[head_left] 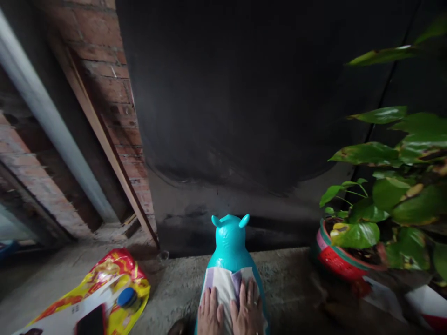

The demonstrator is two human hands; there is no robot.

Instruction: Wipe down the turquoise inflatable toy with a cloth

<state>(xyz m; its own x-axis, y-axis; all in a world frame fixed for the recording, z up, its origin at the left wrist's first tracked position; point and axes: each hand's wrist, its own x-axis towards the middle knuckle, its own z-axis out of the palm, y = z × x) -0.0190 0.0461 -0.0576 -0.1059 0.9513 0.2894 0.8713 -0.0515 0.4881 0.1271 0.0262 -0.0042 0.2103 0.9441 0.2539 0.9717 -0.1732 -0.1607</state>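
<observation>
Item one: our left hand (210, 312), laid flat with fingers together and extended, palm down on a pale cloth (223, 284); it grips nothing that we can see. Item two: our right hand (248, 311), likewise flat and open, fingers stretched forward, pressing the same cloth just beside the left; a ring shows on one finger. Item three: the cloth, whitish with lilac edges, draped over the back of a turquoise inflatable animal toy (229, 242). Item four: the toy itself, with two short ears, standing on a rough concrete floor (286, 279) at bottom centre, facing a dark wall (244, 93). Item five: a red and yellow plastic bag (104, 284) lying on the floor to our left, well apart from the toy, with a blue cap and a dark flat object on it. Item six: a red pot (335, 260) holding a leafy green plant (391, 195), to our right. Item seven: a brick pillar (118, 93) and a pale pipe (52, 121), far left.
</observation>
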